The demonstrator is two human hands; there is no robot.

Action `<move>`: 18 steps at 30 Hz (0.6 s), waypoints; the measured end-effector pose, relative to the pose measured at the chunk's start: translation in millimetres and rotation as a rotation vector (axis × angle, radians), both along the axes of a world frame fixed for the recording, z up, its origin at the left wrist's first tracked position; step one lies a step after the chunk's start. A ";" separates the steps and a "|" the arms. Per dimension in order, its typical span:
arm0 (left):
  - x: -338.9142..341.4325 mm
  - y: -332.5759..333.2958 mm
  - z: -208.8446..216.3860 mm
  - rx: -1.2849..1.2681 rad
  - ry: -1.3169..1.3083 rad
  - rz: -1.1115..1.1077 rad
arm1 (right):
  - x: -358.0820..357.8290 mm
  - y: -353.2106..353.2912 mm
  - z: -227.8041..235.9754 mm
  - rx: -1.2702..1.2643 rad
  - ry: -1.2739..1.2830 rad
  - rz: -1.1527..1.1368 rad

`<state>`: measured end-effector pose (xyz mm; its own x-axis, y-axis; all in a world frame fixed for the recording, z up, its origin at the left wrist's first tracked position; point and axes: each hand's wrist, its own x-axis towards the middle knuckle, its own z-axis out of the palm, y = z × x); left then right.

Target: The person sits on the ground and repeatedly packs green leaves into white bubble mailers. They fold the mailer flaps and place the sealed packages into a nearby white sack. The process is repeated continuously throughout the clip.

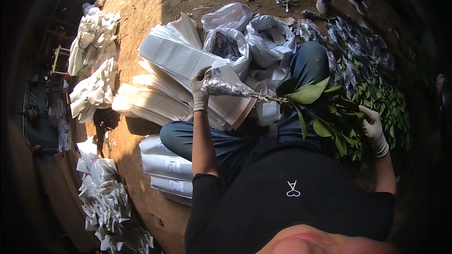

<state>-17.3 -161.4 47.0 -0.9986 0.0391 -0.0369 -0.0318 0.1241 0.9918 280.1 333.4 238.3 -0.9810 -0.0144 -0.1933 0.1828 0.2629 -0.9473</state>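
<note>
A leafy sapling (308, 93) lies crosswise in front of me, its root end wrapped in clear and silvery plastic (228, 87). My left hand (200, 84), in a pale glove with dark fingertips, is closed around the tip of that wrapped end. At the leafy top, my right hand (374, 129), also gloved, has its fingers curled at the foliage, partly hidden by leaves. Under the wrapped root lies a stack of long white padded sleeves (181, 51), reaching toward my lap.
White sacks (227, 49) holding printed cards stand ahead. Wrapped saplings (358, 51) are heaped at right. Rolled white packages (165, 163) lie by my left knee. Bundles of white bags (96, 89) line the left. Another person's feet (322, 5) stand at far right.
</note>
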 end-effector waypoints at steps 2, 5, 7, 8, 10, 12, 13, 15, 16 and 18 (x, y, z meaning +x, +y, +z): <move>3.2 3.8 3.1 -0.281 0.329 -0.133 | -2.7 -3.6 8.8 0.020 -0.005 0.015; 4.2 6.8 16.3 -0.133 0.188 0.048 | -14.1 -13.6 20.5 0.049 0.008 0.048; 0.4 7.8 28.5 -0.163 0.187 0.147 | -21.6 -17.5 23.7 0.053 0.133 0.107; -1.7 10.8 34.1 -0.111 0.132 0.115 | -24.4 -18.7 21.3 0.079 0.175 0.114; -2.1 22.9 43.9 -0.361 0.220 -0.008 | -29.3 -21.9 6.1 0.073 0.191 0.104; 5.9 42.5 51.7 -0.314 0.277 -0.129 | -38.4 -34.8 -22.5 -0.108 0.048 0.066; 11.3 51.0 56.1 -0.380 0.380 -0.118 | -47.5 -47.2 -42.7 -0.136 0.053 0.079; 26.7 70.5 61.1 -0.367 0.470 -0.112 | -74.6 -88.6 -82.1 -0.167 0.146 0.123; 32.6 77.0 63.2 -0.391 0.473 -0.124 | -90.1 -112.9 -94.4 -0.279 0.081 0.171; 48.2 87.8 61.0 -0.410 0.546 -0.135 | -131.9 -172.5 -108.6 -0.291 0.098 0.190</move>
<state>30.8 -73.6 108.0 -0.8655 0.2550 0.4311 0.5007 0.4596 0.7335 148.2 160.9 129.7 -0.9692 -0.2388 -0.0594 0.0610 0.0006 -0.9981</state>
